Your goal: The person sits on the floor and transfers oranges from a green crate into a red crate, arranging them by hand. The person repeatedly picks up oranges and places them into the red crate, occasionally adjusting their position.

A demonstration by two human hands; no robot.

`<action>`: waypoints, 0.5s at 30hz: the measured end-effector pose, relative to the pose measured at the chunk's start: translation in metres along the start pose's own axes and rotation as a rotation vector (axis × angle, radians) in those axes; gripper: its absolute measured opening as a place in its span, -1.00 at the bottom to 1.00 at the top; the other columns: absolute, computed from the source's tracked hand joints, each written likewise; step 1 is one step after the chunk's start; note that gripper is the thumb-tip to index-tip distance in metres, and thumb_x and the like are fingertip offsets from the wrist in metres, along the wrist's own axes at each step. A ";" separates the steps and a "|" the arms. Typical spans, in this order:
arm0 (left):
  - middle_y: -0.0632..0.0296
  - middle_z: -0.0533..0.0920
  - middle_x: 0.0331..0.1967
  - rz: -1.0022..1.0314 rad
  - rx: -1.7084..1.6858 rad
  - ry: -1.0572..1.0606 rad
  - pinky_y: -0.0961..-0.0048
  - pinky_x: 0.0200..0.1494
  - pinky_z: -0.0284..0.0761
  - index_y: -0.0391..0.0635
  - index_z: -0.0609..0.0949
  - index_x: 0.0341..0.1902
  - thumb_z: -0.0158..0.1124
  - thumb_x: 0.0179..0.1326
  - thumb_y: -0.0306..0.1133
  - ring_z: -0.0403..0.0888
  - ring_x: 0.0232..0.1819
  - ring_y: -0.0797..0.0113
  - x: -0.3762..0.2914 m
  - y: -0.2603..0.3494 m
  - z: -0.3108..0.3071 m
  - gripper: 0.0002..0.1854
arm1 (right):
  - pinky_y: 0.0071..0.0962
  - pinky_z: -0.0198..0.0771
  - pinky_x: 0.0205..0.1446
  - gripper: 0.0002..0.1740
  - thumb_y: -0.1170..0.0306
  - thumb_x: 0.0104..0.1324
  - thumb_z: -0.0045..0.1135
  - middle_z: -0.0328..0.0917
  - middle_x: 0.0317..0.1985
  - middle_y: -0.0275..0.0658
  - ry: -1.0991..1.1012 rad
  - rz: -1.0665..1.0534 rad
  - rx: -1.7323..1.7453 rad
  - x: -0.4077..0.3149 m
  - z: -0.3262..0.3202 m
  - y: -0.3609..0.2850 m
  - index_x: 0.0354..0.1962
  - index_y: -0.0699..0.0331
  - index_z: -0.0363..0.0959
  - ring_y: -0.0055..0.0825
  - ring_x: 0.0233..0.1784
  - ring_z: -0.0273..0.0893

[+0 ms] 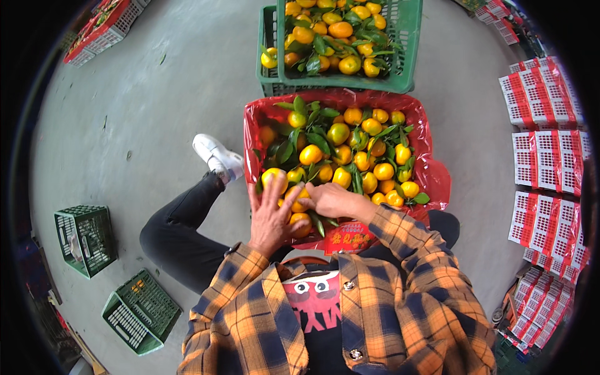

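A crate lined with red plastic film (438,180) stands before me, filled with orange and yellow-green mandarins (338,134) that have leaves on. At its near left corner my left hand (272,215) lies with spread fingers over several mandarins; whether it grips one is hidden. My right hand (330,200) is curled beside it, its fingertips at a mandarin (296,201) between the two hands. What its fingers hold cannot be seen. A red printed card (349,238) lies at the crate's near edge, below my right wrist.
Green plastic crates (408,47) with leafy mandarins stand just beyond the lined crate. Two green crates (86,239) (140,311) sit on the floor at the left. White crates with red bands (546,161) are stacked at the right. A red-lined crate (105,35) stands far left.
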State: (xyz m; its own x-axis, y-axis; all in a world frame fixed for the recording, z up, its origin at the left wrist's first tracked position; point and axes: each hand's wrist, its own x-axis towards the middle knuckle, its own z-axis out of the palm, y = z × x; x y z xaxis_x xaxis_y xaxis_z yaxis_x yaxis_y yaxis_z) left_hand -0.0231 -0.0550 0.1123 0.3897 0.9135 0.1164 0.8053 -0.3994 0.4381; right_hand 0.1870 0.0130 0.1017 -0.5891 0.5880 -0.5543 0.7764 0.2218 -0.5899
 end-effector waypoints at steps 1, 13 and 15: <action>0.06 0.14 0.60 0.053 -0.050 -0.154 -0.27 0.59 -0.29 0.17 0.30 0.54 0.51 -0.02 0.04 -0.03 0.66 -0.01 0.001 -0.002 0.006 0.00 | 0.14 0.47 -0.01 -0.45 0.03 0.46 -0.07 0.67 -0.22 0.19 -0.002 -0.024 -0.051 0.004 -0.002 0.001 -0.02 0.45 0.37 0.20 -0.13 0.64; 0.22 0.25 0.56 -0.033 -0.075 -0.264 -0.14 0.60 -0.19 0.11 0.29 0.53 0.34 0.18 0.10 0.03 0.64 0.16 -0.010 0.002 0.005 -0.13 | -0.10 0.46 0.25 -0.53 0.42 0.28 0.26 0.51 0.16 0.01 1.039 -0.052 -0.295 0.168 -0.271 0.050 0.14 0.33 0.47 -0.01 0.21 0.50; 0.25 0.29 0.55 -0.044 -0.044 -0.235 -0.14 0.60 -0.18 0.16 0.30 0.54 0.35 0.15 0.12 0.06 0.63 0.19 -0.014 0.001 0.007 -0.11 | -0.14 0.42 0.32 -0.29 0.32 0.23 0.38 0.48 0.21 0.07 0.946 0.039 -0.271 0.200 -0.283 0.036 0.28 0.36 0.33 0.04 0.33 0.40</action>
State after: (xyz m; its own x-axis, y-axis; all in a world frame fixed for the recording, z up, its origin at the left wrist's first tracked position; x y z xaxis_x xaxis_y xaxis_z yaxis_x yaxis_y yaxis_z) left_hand -0.0246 -0.0688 0.1045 0.4521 0.8849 -0.1118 0.8055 -0.3512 0.4774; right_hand 0.1605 0.3585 0.1355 -0.2318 0.9525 0.1977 0.8861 0.2906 -0.3611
